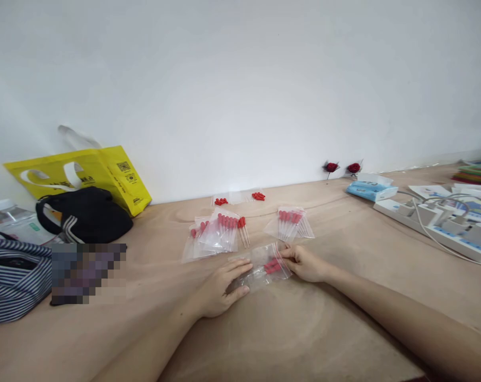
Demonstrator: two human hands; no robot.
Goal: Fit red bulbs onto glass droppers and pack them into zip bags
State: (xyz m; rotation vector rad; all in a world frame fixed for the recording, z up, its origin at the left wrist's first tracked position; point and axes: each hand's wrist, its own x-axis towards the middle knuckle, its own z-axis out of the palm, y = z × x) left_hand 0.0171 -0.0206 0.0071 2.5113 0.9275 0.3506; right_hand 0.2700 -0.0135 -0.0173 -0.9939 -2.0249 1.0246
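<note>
A clear zip bag point(258, 257) with red-tipped items in its right part lies on the wooden table in front of me. My left hand point(226, 286) rests at the bag's left end, thumb and fingers apart. At the bag's right end, my right hand point(299, 262) pinches the edge by the red seal line. Just beyond are overlapping clear bags point(220, 233) of red-headed sticks, with a few loose red-headed sticks point(244, 231) beside them. Another fan of filled bags point(291, 224) lies to the right. Small red pieces point(221, 201) sit in a bag near the wall.
At the left are a yellow bag point(124, 178), a black cap point(93, 212), a clear jar point(11, 215) and a striped cloth bag point(17, 276). Two red roses point(331, 167), a blue tissue pack point(371, 190) and a white power strip point(439, 228) with cables lie right.
</note>
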